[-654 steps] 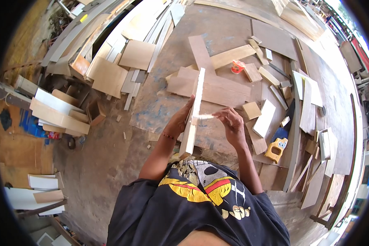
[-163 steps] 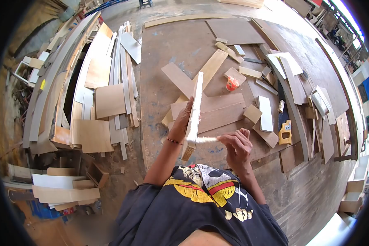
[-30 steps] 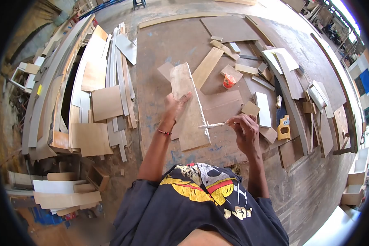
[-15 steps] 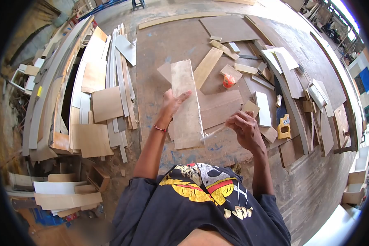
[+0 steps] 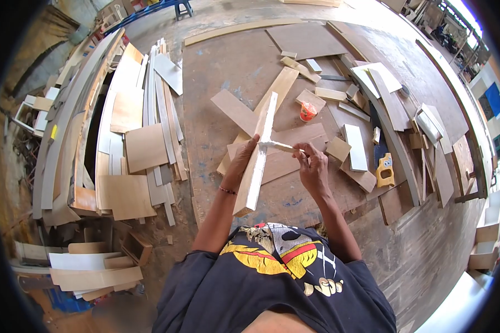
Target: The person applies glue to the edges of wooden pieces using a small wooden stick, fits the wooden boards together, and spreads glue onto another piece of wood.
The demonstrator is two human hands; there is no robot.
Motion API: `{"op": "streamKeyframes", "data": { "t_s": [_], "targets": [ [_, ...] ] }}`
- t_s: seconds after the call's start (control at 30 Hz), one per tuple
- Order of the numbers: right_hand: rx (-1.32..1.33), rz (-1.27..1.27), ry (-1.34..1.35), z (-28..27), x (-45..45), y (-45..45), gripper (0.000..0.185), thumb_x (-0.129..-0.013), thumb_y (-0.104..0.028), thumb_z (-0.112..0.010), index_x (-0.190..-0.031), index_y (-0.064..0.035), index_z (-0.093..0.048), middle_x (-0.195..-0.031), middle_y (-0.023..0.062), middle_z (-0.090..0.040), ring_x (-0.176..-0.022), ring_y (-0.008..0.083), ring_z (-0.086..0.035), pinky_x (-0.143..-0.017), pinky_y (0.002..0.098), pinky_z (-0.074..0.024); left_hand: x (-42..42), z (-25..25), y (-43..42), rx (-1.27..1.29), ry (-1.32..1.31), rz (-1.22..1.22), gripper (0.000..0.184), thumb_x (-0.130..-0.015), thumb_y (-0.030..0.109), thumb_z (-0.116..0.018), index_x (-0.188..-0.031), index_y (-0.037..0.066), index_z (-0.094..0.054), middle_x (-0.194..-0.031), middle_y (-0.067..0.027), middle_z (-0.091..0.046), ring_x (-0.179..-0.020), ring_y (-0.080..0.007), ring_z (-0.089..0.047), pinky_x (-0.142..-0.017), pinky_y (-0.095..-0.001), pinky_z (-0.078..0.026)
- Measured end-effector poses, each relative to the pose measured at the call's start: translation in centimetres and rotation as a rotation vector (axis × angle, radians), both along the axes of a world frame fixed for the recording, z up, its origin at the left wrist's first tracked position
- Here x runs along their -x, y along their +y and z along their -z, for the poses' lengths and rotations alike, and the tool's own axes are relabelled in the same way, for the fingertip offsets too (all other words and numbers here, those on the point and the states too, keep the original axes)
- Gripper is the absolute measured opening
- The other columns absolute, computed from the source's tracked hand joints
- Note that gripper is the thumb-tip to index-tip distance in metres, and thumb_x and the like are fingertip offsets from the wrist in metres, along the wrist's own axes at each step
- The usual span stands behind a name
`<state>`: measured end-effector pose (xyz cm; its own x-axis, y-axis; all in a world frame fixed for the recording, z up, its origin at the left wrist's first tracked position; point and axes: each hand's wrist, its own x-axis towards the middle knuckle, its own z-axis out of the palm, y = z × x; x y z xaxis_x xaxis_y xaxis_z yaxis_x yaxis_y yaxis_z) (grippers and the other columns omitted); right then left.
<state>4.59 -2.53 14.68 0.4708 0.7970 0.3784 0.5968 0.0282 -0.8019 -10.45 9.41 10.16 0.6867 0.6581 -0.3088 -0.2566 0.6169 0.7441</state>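
Note:
My left hand (image 5: pixel 242 161) is wrapped around a wooden board (image 5: pixel 250 191) from its left side. The board is turned so that its long narrow edge faces up, and a white, glue-like coat runs along that edge. In my right hand (image 5: pixel 313 166), a thin wooden stick (image 5: pixel 283 147) is pinched between the fingers. The stick's white-smeared tip touches the board's edge around its middle. Beyond my right hand, a small orange cup (image 5: pixel 307 112) stands by a square wood piece. Loose flat boards (image 5: pixel 233 111) lie crossed beneath the held board.
A handsaw with a yellow handle (image 5: pixel 385 170) lies on the right, near a white block (image 5: pixel 355 148). Wood offcuts (image 5: pixel 332 94) are scattered over the worktable (image 5: pixel 205 61). Stacked panels and strips (image 5: pixel 145 149) fill the left side. A blue stool (image 5: pixel 183 8) stands far back.
My left hand has tilted the board from its broad face onto its edge view. My right hand has moved up and left, bringing the stick's tip from the lower corner to mid-edge.

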Motion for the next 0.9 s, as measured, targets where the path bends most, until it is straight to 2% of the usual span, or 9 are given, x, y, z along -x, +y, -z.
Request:
{"op": "streamKeyframes", "data": {
  "t_s": [0.13, 0.2, 0.3, 0.4, 0.47, 0.53, 0.63, 0.73, 0.9],
  "targets": [
    [-0.04, -0.083, -0.079, 0.3, 0.3, -1.3, 0.01, -0.081, -0.002, -0.056, -0.089, -0.0071, -0.059, -0.071, 0.007, -0.063, -0.064, 0.0225, -0.061, -0.065, 0.0313, -0.0415, 0.4, -0.3, -0.3, -0.014, 0.049, 0.003, 0.044, -0.087, 0.045, -0.055, -0.102, 0.004, -0.052, -0.07, -0.0005, -0.05, -0.053, -0.0054, -0.049, -0.041, -0.0159, -0.041],
    [-0.038, -0.107, -0.132, 0.0, 0.7, -2.4, 0.011, -0.08, -0.001, -0.056, -0.089, -0.0078, -0.059, -0.071, 0.0063, -0.063, -0.065, 0.0217, -0.061, -0.068, 0.0303, -0.0405, 0.3, 0.3, 0.0, 0.019, -0.089, -0.029, 0.046, -0.087, 0.044, -0.054, -0.106, 0.001, -0.05, -0.074, -0.0018, -0.049, -0.055, -0.0064, -0.048, -0.042, -0.0174, -0.041],
    [-0.103, -0.224, -0.089, -0.2, 1.2, -3.4, 0.011, -0.08, -0.001, -0.057, -0.088, -0.008, -0.06, -0.07, 0.0057, -0.063, -0.066, 0.0218, -0.061, -0.067, 0.0298, -0.04, 0.5, 1.2, 0.7, 0.092, -0.107, -0.042, 0.05, -0.088, 0.043, -0.054, -0.11, -0.002, -0.047, -0.072, -0.0024, -0.046, -0.054, -0.0075, -0.047, -0.043, -0.0182, -0.042],
    [-0.064, -0.124, -0.005, 0.1, 1.0, -3.2, 0.009, -0.081, -0.003, -0.057, -0.088, -0.0076, -0.06, -0.069, 0.006, -0.063, -0.066, 0.022, -0.061, -0.067, 0.0305, -0.0404, 0.0, 1.6, 0.7, 0.183, -0.323, -0.03, 0.054, -0.088, 0.042, -0.054, -0.113, -0.005, -0.044, -0.071, -0.0033, -0.045, -0.055, -0.0084, -0.046, -0.043, -0.018, -0.041],
    [-0.023, -0.053, 0.025, -0.3, 0.9, -2.2, 0.008, -0.081, -0.003, -0.056, -0.088, -0.0074, -0.06, -0.068, 0.0061, -0.062, -0.065, 0.0221, -0.06, -0.066, 0.0308, -0.0406, 0.1, 2.0, 0.7, 0.183, -0.221, -0.036, 0.057, -0.088, 0.041, -0.055, -0.116, -0.007, -0.042, -0.071, -0.0044, -0.045, -0.057, -0.0094, -0.046, -0.043, -0.0178, -0.041],
    [0.018, 0.014, 0.056, -0.2, 1.0, -1.4, 0.008, -0.082, -0.004, -0.056, -0.088, -0.0073, -0.06, -0.068, 0.0063, -0.062, -0.065, 0.0221, -0.06, -0.066, 0.031, -0.0409, -0.2, 1.3, 0.1, 0.246, -0.396, 0.055, 0.059, -0.088, 0.041, -0.055, -0.118, -0.007, -0.04, -0.072, -0.0048, -0.046, -0.056, -0.0101, -0.045, -0.043, -0.0179, -0.041],
    [0.06, 0.034, 0.081, 0.4, 1.1, -0.8, 0.007, -0.083, -0.005, -0.054, -0.088, -0.007, -0.059, -0.069, 0.0066, -0.062, -0.063, 0.0225, -0.06, -0.067, 0.0313, -0.0404, -0.6, 1.4, -0.3, 0.278, -0.408, 0.062, 0.059, -0.087, 0.041, -0.056, -0.117, -0.007, -0.04, -0.073, -0.0048, -0.047, -0.056, -0.0098, -0.045, -0.042, -0.0179, -0.041],
    [-0.062, 0.0, -0.114, 0.3, 1.6, -1.8, 0.009, -0.081, -0.003, -0.054, -0.087, -0.0075, -0.059, -0.069, 0.0062, -0.061, -0.064, 0.0226, -0.059, -0.067, 0.032, -0.0383, -0.5, 1.9, 0.0, 0.202, -0.212, -0.048, 0.057, -0.087, 0.042, -0.057, -0.113, -0.006, -0.041, -0.073, -0.005, -0.047, -0.055, -0.0096, -0.044, -0.042, -0.018, -0.041],
    [-0.224, -0.108, -0.304, -0.9, 2.2, -3.9, 0.017, -0.074, 0.002, -0.057, -0.086, -0.0103, -0.059, -0.07, 0.0036, -0.058, -0.065, 0.0202, -0.056, -0.065, 0.0327, -0.0335, -0.6, 2.9, 0.4, 0.243, -0.34, -0.067, 0.056, -0.087, 0.042, -0.057, -0.108, -0.007, -0.041, -0.071, -0.0048, -0.044, -0.053, -0.0099, -0.044, -0.042, -0.018, -0.042]
  ]
}}
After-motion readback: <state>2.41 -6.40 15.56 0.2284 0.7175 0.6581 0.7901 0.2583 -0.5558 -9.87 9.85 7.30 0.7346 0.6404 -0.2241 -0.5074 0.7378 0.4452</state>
